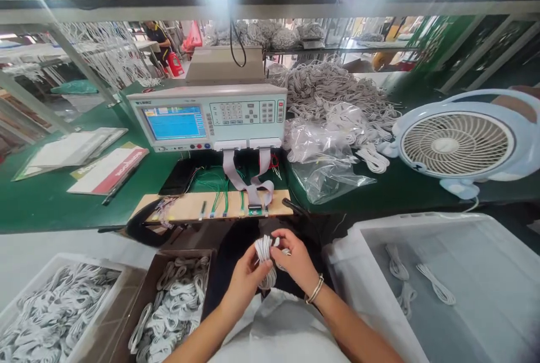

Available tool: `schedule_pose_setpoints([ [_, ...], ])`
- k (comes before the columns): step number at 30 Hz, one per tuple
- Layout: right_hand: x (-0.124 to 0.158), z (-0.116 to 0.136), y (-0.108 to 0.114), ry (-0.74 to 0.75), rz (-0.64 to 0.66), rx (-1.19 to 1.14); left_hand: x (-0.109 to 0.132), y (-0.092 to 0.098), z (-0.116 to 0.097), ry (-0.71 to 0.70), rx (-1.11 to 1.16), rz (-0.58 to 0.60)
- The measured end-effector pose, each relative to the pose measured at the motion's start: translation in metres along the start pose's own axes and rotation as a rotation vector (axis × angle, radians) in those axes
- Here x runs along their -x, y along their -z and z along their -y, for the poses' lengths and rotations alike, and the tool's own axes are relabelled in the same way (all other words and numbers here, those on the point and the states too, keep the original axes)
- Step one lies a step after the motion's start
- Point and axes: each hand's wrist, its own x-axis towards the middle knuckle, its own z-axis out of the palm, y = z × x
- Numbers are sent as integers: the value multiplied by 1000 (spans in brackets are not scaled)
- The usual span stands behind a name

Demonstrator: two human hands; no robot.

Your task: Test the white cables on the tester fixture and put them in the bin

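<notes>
A coiled bundle of white cable [265,261] is held in front of my lap, just below the bench's front edge. My left hand [250,274] wraps round the coil from its left side, thumb across the front. At its upper right, my right hand [294,256] pinches a white end of the cable near the connector, which is too small to make out well. Both hands are close together. Beyond them lies a wooden test board [228,205] with green wires and a grey ribbon cable [236,174] that runs up to a tester [244,112] with a lit blue screen.
Two bins of coiled cables, a white one [130,273] and a brown box [139,307], stand at the left. A white bin [371,273] at the right holds several coils. A fan [455,143], plastic bags [324,177], a cable heap [333,90] and papers [101,174] lie on the bench.
</notes>
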Motion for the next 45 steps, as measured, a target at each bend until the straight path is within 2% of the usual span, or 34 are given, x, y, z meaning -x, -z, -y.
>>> schedule_pose_setpoints([
  [3, 1, -2, -3, -5, -72, 58, -3, 0, 3, -54, -75, -94],
  [5, 0, -5, -6, -64, -86, -10, -5, 0, 3, -124, -131, -145],
  [9, -3, -11, -11, -203, 50, -298, -3, -3, -5, -290, -330, -181],
  [12, -5, -10, -10, -81, 48, -199, 0, -4, -6, -305, -367, -156],
  [16, -6, -1, 1, 53, 11, 46, 0, -6, 0, -113, -68, -81],
  [20, -8, 7, 12, 46, 132, -31, -5, -1, 1, 160, 324, 24],
  [22, -10, 10, 16, 104, 231, -24, -9, 5, -1, 262, 356, 65],
  [25, -10, 13, 16, 208, 312, 57, -12, 14, -7, 312, 294, 127],
  [29, -7, 6, 9, 182, 295, 131, -12, 17, -8, 355, 345, 224],
  [31, -4, -1, 4, 112, 268, 147, -13, 15, -1, 315, 393, 161],
  [33, -3, -8, 0, 49, 237, 166, -16, 13, 9, 229, 439, 19],
  [36, -2, -13, -8, 47, 105, 217, -20, 9, 17, 34, 433, -207],
  [38, -3, -12, -12, 54, 55, 226, -20, 7, 15, -76, 386, -288],
  [41, -5, -8, -16, 41, 33, 185, -20, 3, 4, -120, 287, -308],
  [45, -17, -4, -10, -37, -94, -18, -23, 0, -6, -101, 166, -264],
])
